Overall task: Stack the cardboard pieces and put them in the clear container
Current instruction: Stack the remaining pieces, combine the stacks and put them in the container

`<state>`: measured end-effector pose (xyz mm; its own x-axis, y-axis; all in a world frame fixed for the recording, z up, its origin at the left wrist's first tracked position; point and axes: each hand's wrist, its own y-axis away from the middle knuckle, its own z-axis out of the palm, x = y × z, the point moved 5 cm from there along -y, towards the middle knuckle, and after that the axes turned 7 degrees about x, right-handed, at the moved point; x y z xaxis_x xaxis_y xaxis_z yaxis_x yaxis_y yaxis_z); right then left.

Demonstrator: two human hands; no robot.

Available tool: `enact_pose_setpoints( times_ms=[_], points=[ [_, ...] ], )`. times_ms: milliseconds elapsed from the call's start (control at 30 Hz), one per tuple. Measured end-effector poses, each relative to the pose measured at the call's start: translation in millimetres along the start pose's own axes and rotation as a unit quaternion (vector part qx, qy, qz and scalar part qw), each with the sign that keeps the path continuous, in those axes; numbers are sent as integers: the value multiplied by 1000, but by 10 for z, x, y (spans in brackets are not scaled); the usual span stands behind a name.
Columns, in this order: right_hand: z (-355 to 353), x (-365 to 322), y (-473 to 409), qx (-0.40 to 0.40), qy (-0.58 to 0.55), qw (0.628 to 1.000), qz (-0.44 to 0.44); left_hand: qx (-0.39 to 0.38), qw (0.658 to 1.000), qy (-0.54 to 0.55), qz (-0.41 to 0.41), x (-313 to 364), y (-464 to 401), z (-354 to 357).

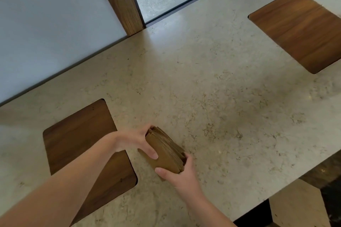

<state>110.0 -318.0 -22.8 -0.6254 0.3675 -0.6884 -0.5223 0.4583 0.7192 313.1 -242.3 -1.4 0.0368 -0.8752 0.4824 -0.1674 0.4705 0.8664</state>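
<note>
A thick stack of brown cardboard pieces [166,150] stands on the beige stone table [212,97], near its front middle. My left hand [137,141] grips the stack's far end, thumb on the top sheet and fingers curled round the far edge. My right hand [180,173] grips the near end, thumb on top and fingers wrapped round the right side. The sheets' edges fan out slightly along the right side. No clear container is in view.
Two dark wooden panels are set into the tabletop, one at the front left [83,143] under my left forearm, one at the back right [302,29]. A hexagonal pale stool [299,206] stands below the table's right edge. A wall and glass door lie behind.
</note>
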Motion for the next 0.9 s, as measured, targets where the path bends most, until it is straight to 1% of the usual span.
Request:
enact_pose_setpoints(
  times_ms=[67, 133, 233, 300, 367, 433, 500, 567, 600, 667, 733, 833, 900],
  points=[
    [-25, -8, 10, -12, 48, 998, -43, 39, 998, 38, 34, -180, 187, 82],
    [-45, 5, -21, -42, 87, 992, -84, 78, 992, 78, 61, -374, 337, 211],
    [-45, 50, -100, -104, 135, 976, -136, 126, 974, 154, 108, -668, 449, 441],
    [-3, 79, -180, -138, 146, 964, -172, 168, 960, 174, 140, -866, 445, 539],
    [41, 99, -268, -169, 173, 949, -200, 204, 953, 173, 141, -1104, 415, 685],
    [48, 33, -270, -201, 201, 930, -234, 252, 947, 140, 141, -1246, 455, 837],
    [65, 1, -268, -228, 245, 902, -271, 315, 935, 98, 132, -1353, 513, 1002],
    [76, 0, -259, -245, 291, 876, -295, 360, 920, 50, 146, -1382, 560, 1143],
    [122, 49, -228, -257, 321, 859, -306, 381, 911, 53, 151, -1431, 627, 1230],
    [138, 74, -198, -253, 358, 839, -322, 409, 890, 77, 185, -1425, 681, 1317],
    [198, 86, -191, -249, 373, 821, -354, 443, 870, 89, 198, -1475, 742, 1382],
    [324, 176, -179, -253, 408, 771, -418, 499, 850, 36, 164, -1621, 820, 1537],
    [394, 250, -201, -247, 440, 740, -445, 507, 851, -9, 136, -1736, 800, 1610]
  ],
)
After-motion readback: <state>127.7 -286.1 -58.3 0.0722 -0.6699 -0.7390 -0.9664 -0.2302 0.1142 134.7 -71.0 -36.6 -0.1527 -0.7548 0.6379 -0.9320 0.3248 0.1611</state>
